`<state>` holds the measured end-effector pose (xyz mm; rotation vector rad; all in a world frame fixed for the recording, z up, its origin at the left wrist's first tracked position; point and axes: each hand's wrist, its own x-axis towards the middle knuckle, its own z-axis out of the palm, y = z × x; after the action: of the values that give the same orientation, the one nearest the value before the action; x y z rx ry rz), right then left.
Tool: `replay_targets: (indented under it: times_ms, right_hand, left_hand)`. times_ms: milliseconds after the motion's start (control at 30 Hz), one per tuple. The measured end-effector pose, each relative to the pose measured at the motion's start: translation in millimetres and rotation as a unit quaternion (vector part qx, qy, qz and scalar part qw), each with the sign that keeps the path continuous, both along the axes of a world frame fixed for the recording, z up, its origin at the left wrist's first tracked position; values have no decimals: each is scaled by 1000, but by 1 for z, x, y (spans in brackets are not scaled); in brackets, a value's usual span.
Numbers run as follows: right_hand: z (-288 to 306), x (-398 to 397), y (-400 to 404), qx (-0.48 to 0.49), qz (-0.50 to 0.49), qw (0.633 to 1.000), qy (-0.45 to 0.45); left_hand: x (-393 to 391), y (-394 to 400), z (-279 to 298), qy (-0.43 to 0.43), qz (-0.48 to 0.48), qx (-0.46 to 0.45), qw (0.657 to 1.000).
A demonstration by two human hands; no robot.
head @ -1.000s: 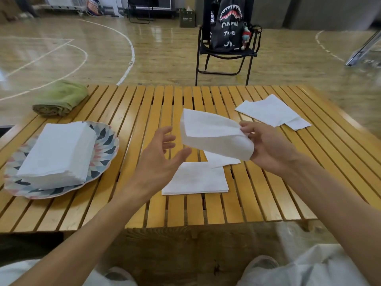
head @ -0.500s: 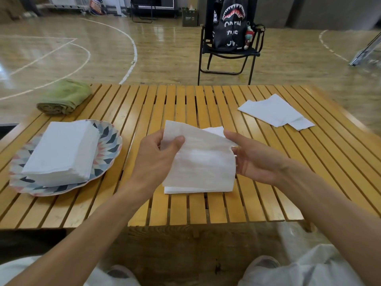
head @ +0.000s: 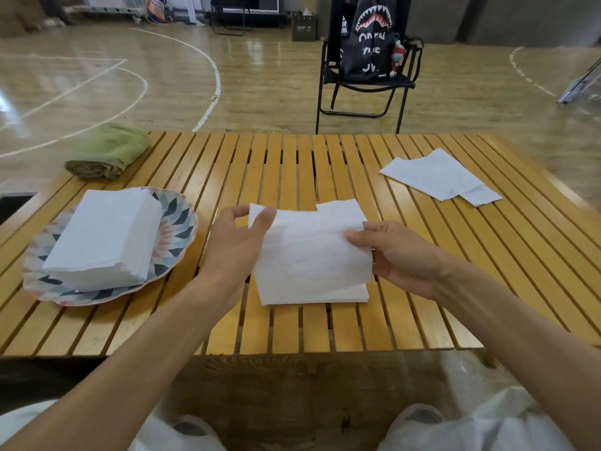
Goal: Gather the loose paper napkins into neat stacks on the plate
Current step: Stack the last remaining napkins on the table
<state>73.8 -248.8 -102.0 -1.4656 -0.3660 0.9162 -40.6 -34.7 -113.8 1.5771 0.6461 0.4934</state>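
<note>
- A rolled green towel [head: 109,151] lies at the far left corner of the slatted wooden tabletop [head: 292,157].
- Nearer on the left sits a patterned plate [head: 177,222] carrying a tall, squared stack of napkins [head: 104,239] that covers most of its middle.
- The left hand [head: 235,245] is just right of the plate, its thumb and curled fingers pinching the upper left corner of a held napkin [head: 309,252].
- That napkin is spread above a small pile of napkins [head: 312,296] lying flat at the middle of the tabletop; only the pile's near edge and a far corner show.
- The right hand [head: 400,255] grips the held napkin's right edge, thumb on top and fingers curled behind.
- Well apart at the far right, several loose napkins [head: 439,177] lie overlapped and askew.
- Beyond the tabletop on the gym floor stands a black folding chair [head: 364,89] with a dark bag [head: 367,37] on it.
</note>
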Motion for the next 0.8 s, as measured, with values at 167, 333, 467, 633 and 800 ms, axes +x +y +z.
replay_targets:
  times_ms: [167,333,467,633,800]
  right_hand:
    - [0,3,0,35,-22,999,3]
    - [3,3,-1,77,-40,996,23]
    - [6,3,-3,107,-34,992,57]
    - [5,5,-4,101,-46,994,22]
    - [6,1,-2,69,-86,989,-102]
  left_hand:
    - [-6,2,3,-53,-87,93,990]
    - [-11,-1,9,-57,-121,234,963]
    - [-12,-3,10,-63,-119,271,953]
    - [-12,-4,11,-64,-109,305,944]
    - [-12,-4,12,-80,-81,317,942]
